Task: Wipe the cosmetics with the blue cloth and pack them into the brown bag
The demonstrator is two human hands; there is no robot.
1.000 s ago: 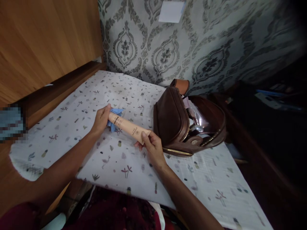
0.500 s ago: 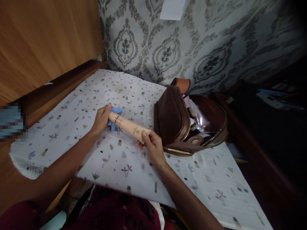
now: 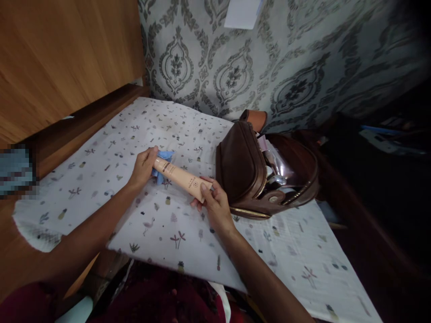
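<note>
While the left hand (image 3: 144,168) grips the peach squeeze tube (image 3: 180,178) and blue cloth (image 3: 161,167), the right hand (image 3: 217,202) pinches its flat end. A brown leather bag (image 3: 240,166) lies right.

The tube (image 3: 182,178) had rolled slightly, its printing now nearer the tube's far edge; the left hand (image 3: 144,167) had shifted marginally to the right.

two hands (image 3: 143,168) (image 3: 218,208), one tube (image 3: 182,178), one blue cloth (image 3: 164,155), one brown bag (image 3: 237,166), one patterned tablecloth (image 3: 198,242) and one white sheet (image 3: 242,13) are seen.
</note>
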